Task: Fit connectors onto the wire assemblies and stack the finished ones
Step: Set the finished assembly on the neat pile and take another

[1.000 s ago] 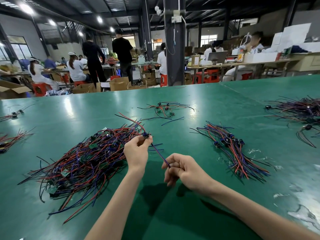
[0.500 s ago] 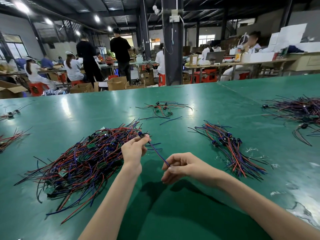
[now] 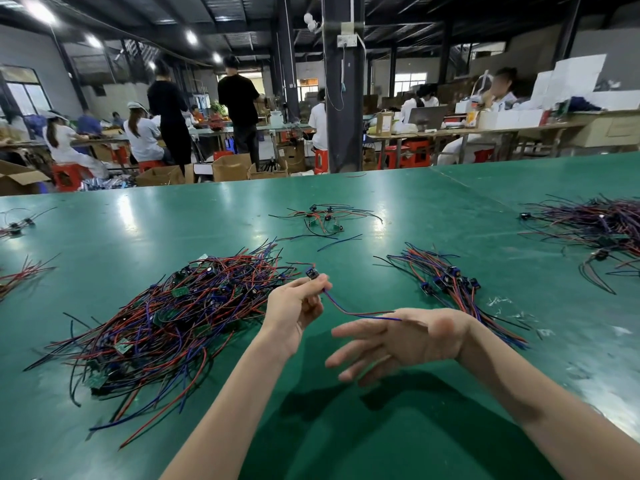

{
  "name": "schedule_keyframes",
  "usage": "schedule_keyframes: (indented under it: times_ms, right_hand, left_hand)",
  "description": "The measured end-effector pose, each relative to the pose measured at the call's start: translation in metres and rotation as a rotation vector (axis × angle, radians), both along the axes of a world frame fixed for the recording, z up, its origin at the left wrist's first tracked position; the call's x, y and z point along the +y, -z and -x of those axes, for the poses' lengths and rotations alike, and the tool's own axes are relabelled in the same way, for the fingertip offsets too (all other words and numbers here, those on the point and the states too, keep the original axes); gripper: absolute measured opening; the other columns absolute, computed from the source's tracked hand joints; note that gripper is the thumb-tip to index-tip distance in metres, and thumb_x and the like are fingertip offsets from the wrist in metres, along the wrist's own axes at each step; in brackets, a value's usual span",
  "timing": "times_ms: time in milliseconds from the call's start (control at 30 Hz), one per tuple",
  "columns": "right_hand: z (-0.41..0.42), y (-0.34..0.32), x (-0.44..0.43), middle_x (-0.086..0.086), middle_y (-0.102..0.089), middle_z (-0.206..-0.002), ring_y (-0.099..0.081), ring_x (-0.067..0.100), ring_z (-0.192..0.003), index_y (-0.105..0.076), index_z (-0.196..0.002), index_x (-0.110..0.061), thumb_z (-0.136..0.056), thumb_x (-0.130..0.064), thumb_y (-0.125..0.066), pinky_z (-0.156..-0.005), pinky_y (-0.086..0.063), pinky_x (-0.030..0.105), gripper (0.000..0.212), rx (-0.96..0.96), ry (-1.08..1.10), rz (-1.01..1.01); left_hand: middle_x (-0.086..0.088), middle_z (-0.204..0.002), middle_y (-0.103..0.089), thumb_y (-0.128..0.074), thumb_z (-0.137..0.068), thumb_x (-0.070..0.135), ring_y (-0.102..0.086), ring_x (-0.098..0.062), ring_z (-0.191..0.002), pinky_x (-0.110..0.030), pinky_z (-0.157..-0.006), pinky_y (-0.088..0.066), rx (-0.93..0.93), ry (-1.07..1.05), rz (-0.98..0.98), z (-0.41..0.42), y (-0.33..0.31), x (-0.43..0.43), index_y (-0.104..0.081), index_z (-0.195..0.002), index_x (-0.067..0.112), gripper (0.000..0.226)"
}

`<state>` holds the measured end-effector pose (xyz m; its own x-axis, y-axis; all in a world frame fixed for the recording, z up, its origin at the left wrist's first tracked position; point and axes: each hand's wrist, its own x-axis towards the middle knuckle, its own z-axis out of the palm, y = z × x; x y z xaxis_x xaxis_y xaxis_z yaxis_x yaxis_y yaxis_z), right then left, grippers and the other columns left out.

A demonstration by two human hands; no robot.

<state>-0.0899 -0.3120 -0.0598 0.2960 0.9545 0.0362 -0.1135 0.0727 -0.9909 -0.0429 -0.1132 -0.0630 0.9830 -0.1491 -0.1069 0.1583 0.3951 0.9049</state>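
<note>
Over the desk [image 3: 433, 216], between the wire pile [image 3: 166, 317] at 9 o'clock and a smaller bundle [image 3: 450, 285] at 2 o'clock, the raised left hand [image 3: 298, 308] pinches the connector [image 3: 310, 273] end of a wire [image 3: 349, 311] trailing toward 4 o'clock, its tip lost against the blurred right hand [image 3: 408, 337], which is spread and holds nothing.

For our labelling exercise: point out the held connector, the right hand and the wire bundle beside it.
connector [image 3: 310, 273], head view, blue body.
right hand [image 3: 408, 336], head view, hand's middle.
wire bundle [image 3: 445, 280], head view, clustered connectors.
</note>
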Motion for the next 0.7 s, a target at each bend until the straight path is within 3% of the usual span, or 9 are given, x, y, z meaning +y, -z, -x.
schedule_keyframes:
  times_ms: [67,133,233,333,500,567,700]
  right_hand:
    - [-0.004,0.0,-0.001,0.029,-0.03,-0.147,-0.043,0.036,-0.13,-0.012,-0.147,0.007,-0.062,-0.071,-0.068,-0.109,-0.03,0.051,0.128,0.082,0.101,-0.03]
    - [-0.007,0.0,0.002,0.021,-0.05,-0.137,-0.056,0.029,-0.118,-0.035,-0.14,0.004,-0.058,-0.076,-0.066,-0.104,-0.041,0.043,0.118,0.179,0.283,-0.014]
    - [-0.011,0.01,0.012,0.013,-0.07,-0.1,-0.066,0.019,-0.083,-0.066,-0.107,-0.002,-0.058,-0.058,-0.081,-0.081,-0.052,0.03,0.076,0.235,0.635,0.048]
    - [-0.012,0.019,0.023,0.009,-0.069,-0.08,-0.06,0.012,-0.065,-0.071,-0.093,-0.002,-0.065,-0.031,-0.079,-0.061,-0.049,0.02,0.042,0.228,0.867,0.051]
    - [-0.01,0.017,0.03,0.005,-0.068,-0.067,-0.058,0.008,-0.058,-0.075,-0.072,-0.011,-0.068,-0.017,-0.072,-0.055,-0.049,0.017,0.007,0.111,0.959,0.066]
    - [-0.008,0.017,0.033,0.005,-0.067,-0.063,-0.055,0.008,-0.053,-0.071,-0.064,-0.011,-0.07,-0.013,-0.072,-0.053,-0.047,0.016,0.007,0.06,0.978,0.058]
    - [-0.001,0.018,0.04,0.006,-0.067,-0.062,-0.048,0.007,-0.046,-0.067,-0.066,-0.008,-0.08,-0.002,-0.069,-0.047,-0.039,0.014,0.015,-0.065,0.978,0.107]
  left_hand:
    - [-0.004,-0.065,-0.065,-0.069,-0.079,0.004,-0.044,-0.006,-0.043,-0.017,-0.045,-0.046,0.001,0.065,0.006,0.003,0.0,-0.003,-0.071,-0.063,0.009,0.017]
    - [-0.004,-0.063,-0.062,-0.068,-0.079,0.005,-0.045,-0.009,-0.046,-0.019,-0.046,-0.046,-0.026,0.125,-0.052,0.008,0.001,-0.008,-0.069,-0.059,0.01,0.021]
    - [-0.005,-0.058,-0.054,-0.068,-0.078,0.006,-0.05,-0.012,-0.045,-0.02,-0.045,-0.045,-0.073,0.191,-0.106,0.015,0.006,-0.016,-0.06,-0.057,0.009,0.023]
    - [-0.008,-0.059,-0.048,-0.067,-0.081,0.003,-0.052,-0.013,-0.045,-0.022,-0.049,-0.048,-0.097,0.173,-0.129,0.017,0.008,-0.02,-0.061,-0.061,0.007,0.021]
    - [-0.007,-0.063,-0.065,-0.07,-0.079,0.003,-0.055,-0.014,-0.054,-0.027,-0.06,-0.049,-0.158,0.078,-0.158,0.018,0.01,-0.02,-0.069,-0.061,0.011,0.019]
    - [-0.004,-0.064,-0.067,-0.071,-0.079,0.004,-0.055,-0.009,-0.054,-0.028,-0.064,-0.046,-0.186,0.018,-0.195,0.016,0.01,-0.02,-0.069,-0.065,0.011,0.016]
    - [-0.003,-0.065,-0.066,-0.073,-0.077,0.005,-0.044,-0.001,-0.045,-0.021,-0.056,-0.037,-0.169,-0.131,-0.214,0.006,0.01,-0.011,-0.069,-0.064,0.011,0.015]
